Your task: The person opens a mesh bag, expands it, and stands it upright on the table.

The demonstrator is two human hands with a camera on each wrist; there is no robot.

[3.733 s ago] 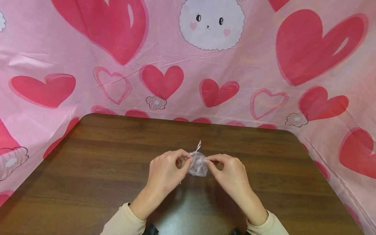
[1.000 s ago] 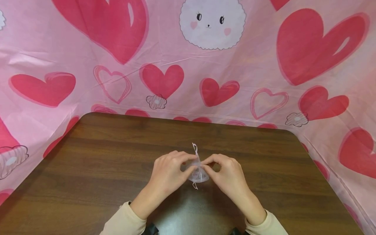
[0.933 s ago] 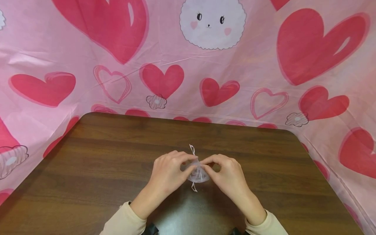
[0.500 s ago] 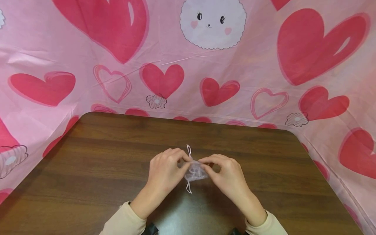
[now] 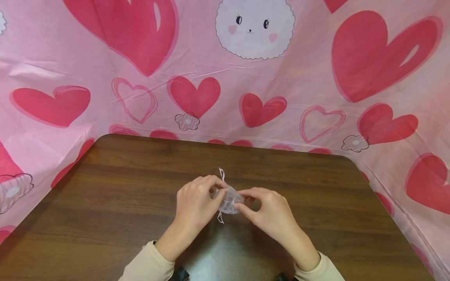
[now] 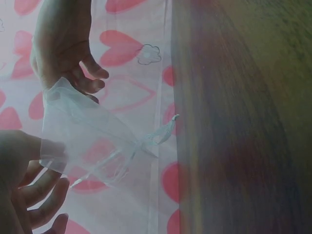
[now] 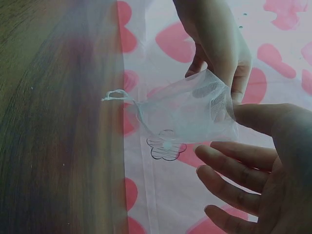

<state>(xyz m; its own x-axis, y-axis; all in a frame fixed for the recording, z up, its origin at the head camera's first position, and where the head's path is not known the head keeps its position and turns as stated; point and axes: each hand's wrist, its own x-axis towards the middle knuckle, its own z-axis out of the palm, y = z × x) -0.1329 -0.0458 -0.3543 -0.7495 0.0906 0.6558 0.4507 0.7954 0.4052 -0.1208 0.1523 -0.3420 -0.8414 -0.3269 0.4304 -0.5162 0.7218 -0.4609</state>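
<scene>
A sheer white drawstring pouch (image 5: 230,200) is held up between my two hands above the table. Its looped cords stick out at the far and near sides. My left hand (image 5: 198,201) pinches one edge between thumb and index finger. The right hand (image 5: 270,207) holds the opposite side loosely, its thumb and index finger set apart on the fabric. In the right wrist view, the right thumb (image 7: 258,117) meets a corner of the pouch (image 7: 180,109) while the other fingers spread below. Through the fabric in the left wrist view, a left fingertip (image 6: 54,149) shows faintly.
The dark wood table (image 5: 123,195) spreads out beneath both hands. A pink cloth (image 5: 197,47) printed with red hearts hangs behind it and along both sides. Beige sleeves (image 5: 151,263) cover the forearms.
Over the last second the pouch turned and shifted left with its cords. My left hand moved slightly left and away. The right thumb and index finger spread wider apart on the fabric.
</scene>
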